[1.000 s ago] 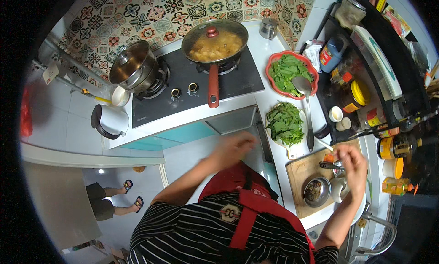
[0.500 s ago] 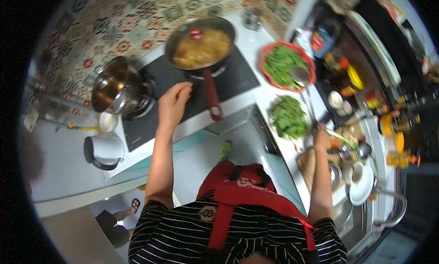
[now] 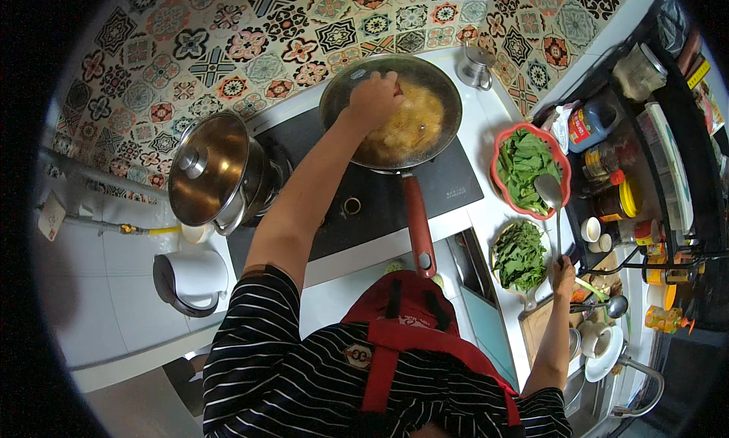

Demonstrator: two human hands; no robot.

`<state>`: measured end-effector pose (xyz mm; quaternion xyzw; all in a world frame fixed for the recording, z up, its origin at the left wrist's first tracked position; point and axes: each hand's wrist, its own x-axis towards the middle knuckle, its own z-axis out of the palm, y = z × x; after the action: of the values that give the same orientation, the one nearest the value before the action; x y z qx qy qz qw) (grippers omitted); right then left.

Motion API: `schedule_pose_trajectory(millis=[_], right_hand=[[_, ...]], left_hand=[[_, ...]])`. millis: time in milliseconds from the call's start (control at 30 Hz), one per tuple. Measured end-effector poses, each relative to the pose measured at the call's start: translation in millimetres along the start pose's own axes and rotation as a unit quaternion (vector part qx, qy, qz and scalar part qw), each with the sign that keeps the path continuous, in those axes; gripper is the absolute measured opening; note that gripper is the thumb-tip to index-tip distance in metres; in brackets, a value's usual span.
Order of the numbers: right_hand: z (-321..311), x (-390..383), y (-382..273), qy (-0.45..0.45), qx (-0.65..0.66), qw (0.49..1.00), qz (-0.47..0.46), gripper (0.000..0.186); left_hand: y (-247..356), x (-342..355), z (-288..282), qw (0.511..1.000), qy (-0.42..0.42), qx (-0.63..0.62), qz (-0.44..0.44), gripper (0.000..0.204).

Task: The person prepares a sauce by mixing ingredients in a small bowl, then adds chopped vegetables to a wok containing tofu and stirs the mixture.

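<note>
My left hand is closed on the red knob of the glass lid over the frying pan. Through the glass, yellowish-brown food shows in the pan, whose long red handle points toward me. In my right hand is the handle of a metal ladle. Its head rests at the leafy greens in a red scalloped bowl. Just nearer, more chopped greens fill a white plate beside that hand.
A shiny steel pot with a lid stands left on the black cooktop. Near it is a white kettle. A metal jug stands behind right. Bottles and jars crowd the rack; a cutting board lies below.
My left hand has moved forward onto the lid's knob from beside the pan. My right hand still holds the ladle by the greens. The view has shifted, showing more wall.
</note>
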<state>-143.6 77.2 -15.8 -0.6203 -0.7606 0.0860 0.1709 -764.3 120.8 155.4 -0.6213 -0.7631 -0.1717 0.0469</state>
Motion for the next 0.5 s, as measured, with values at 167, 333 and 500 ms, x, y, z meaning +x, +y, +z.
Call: schedule_pose_trajectory(millis=[167, 333, 500], right_hand=[[-41.3, -4.1, -44.5, 0.006, -0.078, 0.997, 0.014, 0.028], [-97.4, -5.5, -70.4, 0.061, -0.040, 0.997, -0.016, 0.026], [-163.9, 5.7, -138.3, -0.063, 0.292, 0.951, 0.081, 0.032]], left_hand=[[-24.2, 16.6, 17.2, 0.999, 0.016, 0.000, 0.035, 0.037], [-27.5, 31.5, -46.6, 0.989, -0.015, -0.150, -0.004, 0.029], [-68.3, 35.2, -140.4, 0.882, 0.051, -0.454, -0.116, 0.026]])
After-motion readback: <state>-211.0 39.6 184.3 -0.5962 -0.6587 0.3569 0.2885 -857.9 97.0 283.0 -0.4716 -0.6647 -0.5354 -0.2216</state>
